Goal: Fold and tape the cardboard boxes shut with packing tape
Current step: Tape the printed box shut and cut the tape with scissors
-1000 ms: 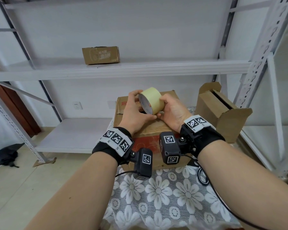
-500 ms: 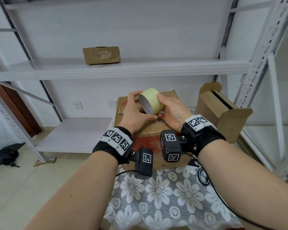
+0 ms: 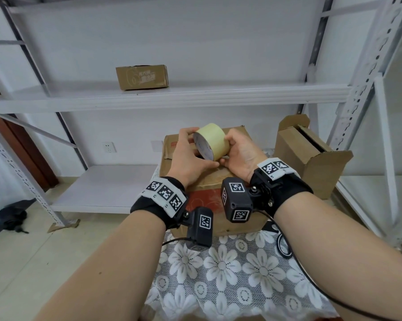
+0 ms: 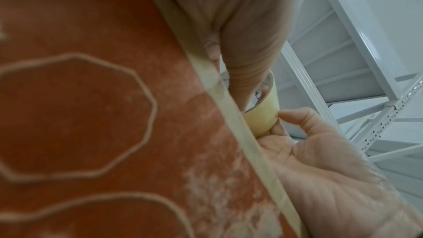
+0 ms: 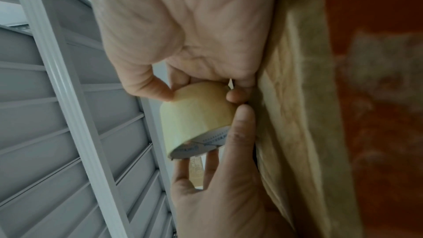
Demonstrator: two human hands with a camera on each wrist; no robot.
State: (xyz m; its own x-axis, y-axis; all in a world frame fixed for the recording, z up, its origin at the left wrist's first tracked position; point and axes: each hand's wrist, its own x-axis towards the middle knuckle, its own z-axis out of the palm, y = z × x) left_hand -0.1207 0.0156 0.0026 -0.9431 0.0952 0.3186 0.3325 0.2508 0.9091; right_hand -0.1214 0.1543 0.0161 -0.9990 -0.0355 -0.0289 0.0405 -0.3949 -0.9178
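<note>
While two hands (image 3: 188, 158) (image 3: 241, 154) hold one tape roll (image 3: 212, 141), three boxes (image 3: 209, 181) (image 3: 311, 158) (image 3: 142, 77) sit.

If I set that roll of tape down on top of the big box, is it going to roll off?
Probably, if laid on its curved side: the tape roll is a smooth cylinder. Stood on a flat end it should stay. The big box top looks creased, so expect some wobble.

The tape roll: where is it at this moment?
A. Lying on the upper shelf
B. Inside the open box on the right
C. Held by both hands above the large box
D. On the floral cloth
C: the left hand and the right hand both hold the tape roll over the large box.
</note>
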